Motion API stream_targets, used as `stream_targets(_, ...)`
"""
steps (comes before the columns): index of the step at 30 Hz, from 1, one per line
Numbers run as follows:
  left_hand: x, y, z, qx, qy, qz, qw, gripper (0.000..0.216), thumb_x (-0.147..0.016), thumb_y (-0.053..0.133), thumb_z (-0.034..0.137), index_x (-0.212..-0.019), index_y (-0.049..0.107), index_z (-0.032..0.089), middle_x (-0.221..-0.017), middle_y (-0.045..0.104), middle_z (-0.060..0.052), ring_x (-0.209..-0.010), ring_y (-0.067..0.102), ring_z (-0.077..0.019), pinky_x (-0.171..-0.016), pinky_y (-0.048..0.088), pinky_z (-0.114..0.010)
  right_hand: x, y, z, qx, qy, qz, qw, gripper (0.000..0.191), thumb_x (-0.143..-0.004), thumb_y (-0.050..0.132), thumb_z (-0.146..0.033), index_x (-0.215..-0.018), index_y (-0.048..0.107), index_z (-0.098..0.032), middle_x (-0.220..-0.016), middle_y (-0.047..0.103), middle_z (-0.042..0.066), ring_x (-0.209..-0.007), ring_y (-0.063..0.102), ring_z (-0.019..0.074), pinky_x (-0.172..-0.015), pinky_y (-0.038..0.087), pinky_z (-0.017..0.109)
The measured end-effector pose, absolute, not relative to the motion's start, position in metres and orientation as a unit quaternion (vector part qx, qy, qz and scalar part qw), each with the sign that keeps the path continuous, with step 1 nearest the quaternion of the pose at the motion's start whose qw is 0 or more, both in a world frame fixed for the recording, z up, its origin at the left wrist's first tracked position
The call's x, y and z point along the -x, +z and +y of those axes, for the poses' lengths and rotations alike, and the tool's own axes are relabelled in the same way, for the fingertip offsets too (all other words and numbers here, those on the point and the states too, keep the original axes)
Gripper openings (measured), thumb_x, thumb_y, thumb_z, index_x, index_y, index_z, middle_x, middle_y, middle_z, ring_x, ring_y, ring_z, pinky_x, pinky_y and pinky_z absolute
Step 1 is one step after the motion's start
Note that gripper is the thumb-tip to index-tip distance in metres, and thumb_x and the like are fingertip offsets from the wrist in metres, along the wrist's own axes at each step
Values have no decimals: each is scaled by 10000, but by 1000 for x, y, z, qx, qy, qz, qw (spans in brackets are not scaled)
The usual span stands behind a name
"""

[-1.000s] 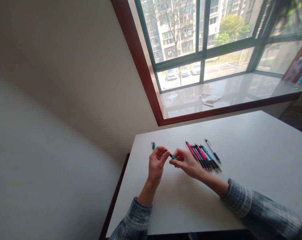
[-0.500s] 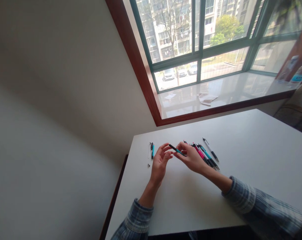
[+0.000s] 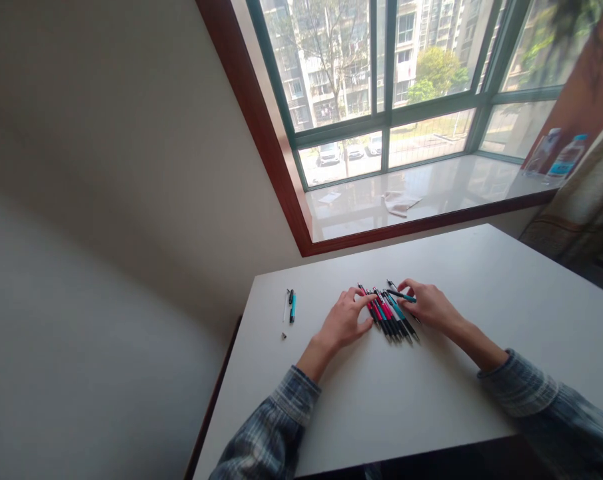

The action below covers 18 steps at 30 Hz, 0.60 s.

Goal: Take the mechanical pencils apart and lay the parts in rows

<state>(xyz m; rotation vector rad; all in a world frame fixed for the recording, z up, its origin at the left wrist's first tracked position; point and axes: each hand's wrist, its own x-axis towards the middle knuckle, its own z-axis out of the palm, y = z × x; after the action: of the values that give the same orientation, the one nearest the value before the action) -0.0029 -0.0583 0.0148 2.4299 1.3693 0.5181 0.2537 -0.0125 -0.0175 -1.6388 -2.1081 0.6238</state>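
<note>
A row of several pens (image 3: 388,317), pink, teal, white and black, lies side by side on the white table. At its left edge is my left hand (image 3: 345,319), thumb and fingers apart, fingertips over or against the nearest pens; whether they touch cannot be made out. My right hand (image 3: 431,307) pinches a teal and black pen (image 3: 402,295) just above the row's right side. A white pen beneath that hand is partly covered. Farther left lie teal and black pen parts (image 3: 293,309), a thin refill (image 3: 284,307) and a small pen tip (image 3: 284,336).
The table (image 3: 431,393) meets the wall below a window with a red-brown frame (image 3: 301,243). On the sill rest a crumpled cloth (image 3: 400,202), a paper piece (image 3: 330,198) and two plastic bottles (image 3: 566,160). A curtain (image 3: 561,220) hangs at the right.
My right hand has moved right with the teal and black pen, over the row. My left hand has come away from that pen and moved right to the row's left edge. The view has shifted slightly.
</note>
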Motion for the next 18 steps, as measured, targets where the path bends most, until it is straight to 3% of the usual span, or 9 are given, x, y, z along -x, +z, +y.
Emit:
stream_targets(4, -3, 10, -49, -859, 183, 437, 196, 395, -923, 708, 278, -1317, 686, 294, -1207, 638, -80, -1106, 606, -253, -1034, 499, -408, -248, -12, -18, 590, 231, -748, 197, 234, -875, 658, -362, -1068, 685, -231, -894, 778, 55, -802, 718, 226, -682, 433, 272)
stream_targets(13, -18, 12, -87, -852, 183, 423, 250, 479, -826, 838, 320, -1277, 679, 300, -1176, 647, -61, -1087, 626, -253, -984, 511, -390, -250, 0, -64, 571, 314, -734, 191, 321, -842, 680, -463, -1053, 653, -222, -839, 748, 40, -706, 681, 207, -637, 437, 275)
stream_targets(18, -21, 21, -93, -823, 212, 448, 277, 436, -888, 754, 350, -1299, 628, 274, -1153, 655, -68, -1061, 632, -256, -963, 518, -396, -256, -2, -69, 570, 320, -731, 197, 468, -882, 632, -528, -1235, 641, -220, -818, 742, 36, -717, 689, 227, -649, 439, 288)
